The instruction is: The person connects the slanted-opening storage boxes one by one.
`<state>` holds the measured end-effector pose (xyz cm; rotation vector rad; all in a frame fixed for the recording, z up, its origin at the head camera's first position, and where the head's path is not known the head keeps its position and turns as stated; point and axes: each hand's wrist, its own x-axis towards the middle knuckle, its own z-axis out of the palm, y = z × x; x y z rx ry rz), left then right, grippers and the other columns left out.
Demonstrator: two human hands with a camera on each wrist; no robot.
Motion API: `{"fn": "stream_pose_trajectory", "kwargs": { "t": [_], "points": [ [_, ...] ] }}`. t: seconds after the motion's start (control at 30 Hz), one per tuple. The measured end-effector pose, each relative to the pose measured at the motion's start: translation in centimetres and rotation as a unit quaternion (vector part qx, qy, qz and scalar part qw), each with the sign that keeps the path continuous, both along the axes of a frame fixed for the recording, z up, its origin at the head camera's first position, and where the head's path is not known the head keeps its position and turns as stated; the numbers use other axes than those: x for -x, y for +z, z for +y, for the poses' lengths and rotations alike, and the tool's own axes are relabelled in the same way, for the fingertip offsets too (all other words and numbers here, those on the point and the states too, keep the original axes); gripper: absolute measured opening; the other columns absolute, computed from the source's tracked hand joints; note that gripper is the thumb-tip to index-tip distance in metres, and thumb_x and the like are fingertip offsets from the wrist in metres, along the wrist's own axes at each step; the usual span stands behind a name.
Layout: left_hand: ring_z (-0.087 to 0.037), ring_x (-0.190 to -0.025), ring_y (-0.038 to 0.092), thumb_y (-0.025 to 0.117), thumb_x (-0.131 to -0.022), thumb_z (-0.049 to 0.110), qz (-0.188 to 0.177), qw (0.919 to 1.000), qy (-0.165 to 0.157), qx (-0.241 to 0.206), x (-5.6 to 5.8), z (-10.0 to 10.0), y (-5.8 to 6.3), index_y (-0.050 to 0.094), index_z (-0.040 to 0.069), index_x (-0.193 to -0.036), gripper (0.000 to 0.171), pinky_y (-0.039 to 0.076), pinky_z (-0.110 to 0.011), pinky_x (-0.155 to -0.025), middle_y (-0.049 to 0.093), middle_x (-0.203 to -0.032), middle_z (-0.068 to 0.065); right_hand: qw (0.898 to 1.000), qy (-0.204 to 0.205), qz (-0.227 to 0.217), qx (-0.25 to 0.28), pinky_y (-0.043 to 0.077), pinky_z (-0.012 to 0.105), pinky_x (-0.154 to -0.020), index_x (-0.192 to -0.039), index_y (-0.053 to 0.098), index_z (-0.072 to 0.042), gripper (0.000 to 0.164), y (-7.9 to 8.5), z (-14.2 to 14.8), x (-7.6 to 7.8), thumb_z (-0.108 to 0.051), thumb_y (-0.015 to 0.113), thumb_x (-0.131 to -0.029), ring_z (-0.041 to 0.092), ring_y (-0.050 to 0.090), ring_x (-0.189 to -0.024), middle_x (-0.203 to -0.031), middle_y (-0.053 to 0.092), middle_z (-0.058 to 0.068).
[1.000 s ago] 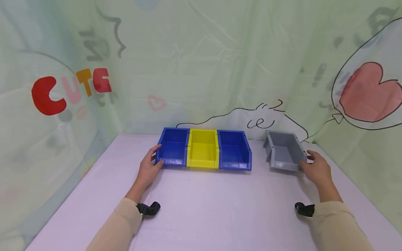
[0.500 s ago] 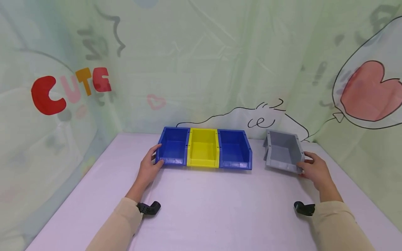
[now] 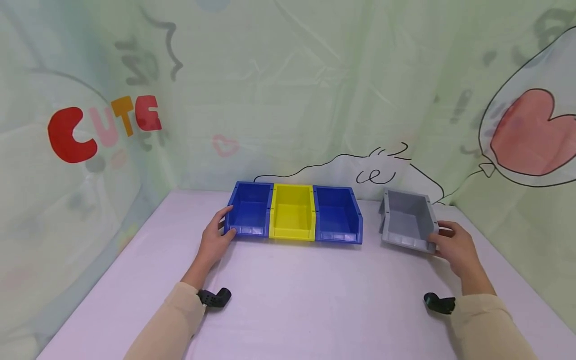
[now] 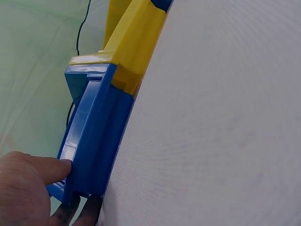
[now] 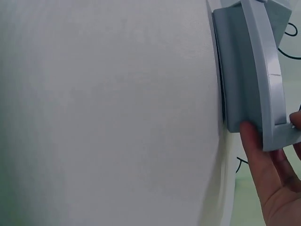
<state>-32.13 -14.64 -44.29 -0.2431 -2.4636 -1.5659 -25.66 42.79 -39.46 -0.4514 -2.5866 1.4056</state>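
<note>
At the left end of a row of open-fronted storage bins, my left hand (image 3: 217,242) holds the left blue bin (image 3: 251,231) by its left side. The left wrist view shows the thumb on its front lip and fingers below. A yellow bin (image 3: 292,234) sits against it, and another blue bin (image 3: 338,236) adjoins the yellow one. Apart from this row, on the right, stands a grey bin (image 3: 407,242), turned at an angle. My right hand (image 3: 458,249) grips its right front corner. In the right wrist view, fingertips touch the grey bin's underside region; the thumb is partly cut off.
The bins stand near the back of a table with a white cover (image 3: 310,300). A printed curtain (image 3: 288,100) hangs behind and along both sides. A gap separates the right blue bin from the grey bin.
The grey bin has turned slightly, its front edge swinging left and its right front corner coming nearer, with my right hand on it. The left hand and the row of bins stay put.
</note>
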Motion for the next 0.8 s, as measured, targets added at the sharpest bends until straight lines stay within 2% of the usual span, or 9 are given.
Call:
{"fn": "stream_pose_trajectory", "kwargs": {
  "t": [0.3,0.43,0.6,0.8],
  "points": [
    [-0.047,-0.146,0.043,0.063,-0.100,0.003,-0.003,1.0000,-0.001,0.001,-0.1,0.1,0.1,0.040,0.023,-0.158,0.065,0.040,-0.057,-0.120,0.031,-0.168,-0.017,0.998,0.011,-0.012,0.054,0.061,0.018,-0.071,-0.161,0.018,0.004,0.075,0.2,0.4,-0.9,-0.025,0.057,-0.104,0.044,0.048,-0.128,-0.162,0.021,0.037],
    [-0.047,-0.146,0.044,0.063,-0.099,0.003,-0.003,1.0000,0.001,0.000,-0.1,0.1,0.2,0.041,0.022,-0.157,0.065,0.040,-0.056,-0.120,0.032,-0.168,-0.017,0.996,0.005,-0.012,0.088,0.061,0.017,-0.073,-0.162,0.023,-0.005,0.072,0.3,0.5,-1.1,-0.029,0.058,-0.104,0.032,0.050,-0.121,-0.165,0.017,0.033],
    [-0.047,-0.146,0.043,0.063,-0.099,0.003,-0.006,1.0000,0.004,0.000,-0.1,0.1,0.3,0.041,0.022,-0.157,0.065,0.040,-0.057,-0.120,0.032,-0.168,-0.018,0.995,0.010,0.003,0.101,0.060,0.015,-0.073,-0.162,0.028,-0.015,0.066,0.6,0.5,-1.4,-0.030,0.059,-0.105,0.019,0.050,-0.114,-0.164,0.017,0.030],
    [-0.048,-0.146,0.042,0.062,-0.100,0.003,-0.009,1.0000,0.002,0.001,-0.2,0.2,0.3,0.040,0.022,-0.158,0.065,0.039,-0.057,-0.121,0.031,-0.168,-0.018,0.994,0.018,0.015,0.109,0.058,0.011,-0.072,-0.164,0.027,-0.020,0.067,0.8,0.4,-1.4,-0.029,0.058,-0.105,0.028,0.046,-0.122,-0.162,0.018,0.027]
  ]
}}
